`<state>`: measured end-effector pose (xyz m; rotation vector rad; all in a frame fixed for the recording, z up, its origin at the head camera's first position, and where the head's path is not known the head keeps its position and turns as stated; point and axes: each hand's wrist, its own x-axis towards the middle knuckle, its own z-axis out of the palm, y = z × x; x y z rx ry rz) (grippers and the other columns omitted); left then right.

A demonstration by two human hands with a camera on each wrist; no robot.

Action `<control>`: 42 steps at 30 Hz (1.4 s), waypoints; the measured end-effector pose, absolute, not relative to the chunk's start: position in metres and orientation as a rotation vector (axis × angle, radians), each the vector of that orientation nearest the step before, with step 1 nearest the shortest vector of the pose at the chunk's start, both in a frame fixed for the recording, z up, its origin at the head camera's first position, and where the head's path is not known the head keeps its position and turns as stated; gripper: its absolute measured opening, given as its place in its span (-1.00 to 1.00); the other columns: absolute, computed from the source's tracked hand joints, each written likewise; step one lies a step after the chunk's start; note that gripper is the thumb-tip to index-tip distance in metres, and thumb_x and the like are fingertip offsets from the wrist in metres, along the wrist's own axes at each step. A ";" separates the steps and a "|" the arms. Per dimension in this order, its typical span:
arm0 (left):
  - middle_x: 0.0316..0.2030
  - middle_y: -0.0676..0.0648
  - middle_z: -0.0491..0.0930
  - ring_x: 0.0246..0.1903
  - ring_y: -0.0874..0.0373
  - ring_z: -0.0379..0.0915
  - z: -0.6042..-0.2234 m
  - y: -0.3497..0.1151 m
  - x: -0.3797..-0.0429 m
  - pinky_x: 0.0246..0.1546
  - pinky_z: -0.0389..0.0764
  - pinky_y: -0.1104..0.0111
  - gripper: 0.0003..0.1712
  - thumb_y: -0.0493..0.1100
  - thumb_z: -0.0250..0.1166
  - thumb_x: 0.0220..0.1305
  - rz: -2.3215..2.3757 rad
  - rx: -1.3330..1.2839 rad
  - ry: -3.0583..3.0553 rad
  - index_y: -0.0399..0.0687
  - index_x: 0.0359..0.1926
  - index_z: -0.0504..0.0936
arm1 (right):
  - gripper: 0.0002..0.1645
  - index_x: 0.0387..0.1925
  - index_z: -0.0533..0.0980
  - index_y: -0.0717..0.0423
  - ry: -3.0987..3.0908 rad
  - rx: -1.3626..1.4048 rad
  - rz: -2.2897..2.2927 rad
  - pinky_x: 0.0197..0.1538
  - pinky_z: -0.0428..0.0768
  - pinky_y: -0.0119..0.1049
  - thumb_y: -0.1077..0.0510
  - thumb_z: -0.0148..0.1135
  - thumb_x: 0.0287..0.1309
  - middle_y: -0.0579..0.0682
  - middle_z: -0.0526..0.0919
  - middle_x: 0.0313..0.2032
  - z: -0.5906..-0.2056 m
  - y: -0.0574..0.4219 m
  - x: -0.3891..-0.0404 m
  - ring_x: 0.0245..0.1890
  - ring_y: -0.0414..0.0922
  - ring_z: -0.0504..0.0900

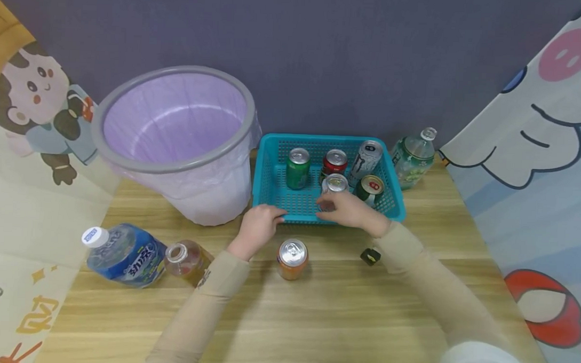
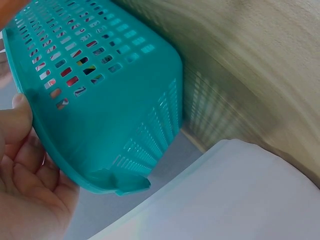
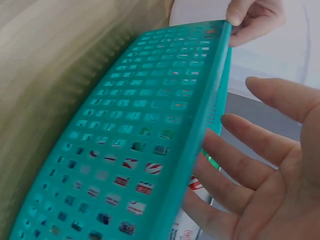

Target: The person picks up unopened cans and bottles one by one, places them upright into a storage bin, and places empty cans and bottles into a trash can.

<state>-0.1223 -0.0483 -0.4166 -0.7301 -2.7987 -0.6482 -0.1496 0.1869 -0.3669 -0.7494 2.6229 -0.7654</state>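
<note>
A teal plastic basket [image 1: 328, 219] with holes in its walls holds several drink cans. My left hand [image 1: 259, 228] pinches its near rim towards the left corner, thumb outside and fingers inside, as the left wrist view shows. Over the same rim, further right, my right hand [image 1: 348, 209] reaches in with spread fingers [image 3: 260, 142]. Its fingertips are right at a white-and-red can [image 1: 336, 183], which the hand partly covers. Around that can stand a green can [image 1: 298, 169], a red can [image 1: 335, 162], a tall silver-grey can [image 1: 366, 160] and a dark green can [image 1: 370, 189].
An orange can [image 1: 292, 260] stands before the basket, with a small dark object [image 1: 370, 256] to its right. Left are a lined bin [image 1: 213, 200], a blue-labelled bottle [image 1: 126, 255] and an uncapped bottle [image 1: 189, 261]. A green-labelled bottle [image 1: 413, 159] stands behind right.
</note>
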 end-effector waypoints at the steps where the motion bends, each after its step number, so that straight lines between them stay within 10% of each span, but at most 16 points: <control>1: -0.28 -0.09 0.73 -0.28 0.00 0.65 -0.417 -0.048 -0.123 -0.22 0.65 0.22 -0.83 -0.26 0.37 0.12 -0.650 -0.731 -2.798 -0.12 -0.21 0.74 | -0.62 -0.04 0.54 0.31 2.628 -0.760 -0.770 0.05 0.59 -0.04 0.13 0.25 0.18 0.23 0.65 -0.08 -0.368 0.188 -0.149 -0.05 0.11 0.63; 29: -0.29 -0.09 0.73 -0.30 0.00 0.64 -0.415 -0.049 -0.123 -0.23 0.65 0.22 -0.82 -0.24 0.34 0.16 -0.660 -0.745 -2.808 -0.13 -0.19 0.74 | -0.67 -0.08 0.57 0.20 2.730 -1.126 -0.857 0.01 0.60 -0.11 0.19 0.34 0.10 0.09 0.66 -0.14 -0.387 0.190 -0.112 -0.07 -0.02 0.62; 42: -0.27 -0.09 0.73 -0.28 0.00 0.64 -0.415 -0.049 -0.123 -0.22 0.65 0.20 -0.82 -0.26 0.35 0.14 -0.654 -0.747 -2.808 -0.14 -0.20 0.73 | -0.39 0.07 0.51 0.17 2.608 -1.242 -0.793 0.18 0.52 -0.15 0.02 0.45 -0.03 0.04 0.58 0.03 -0.393 0.166 -0.097 0.10 -0.05 0.53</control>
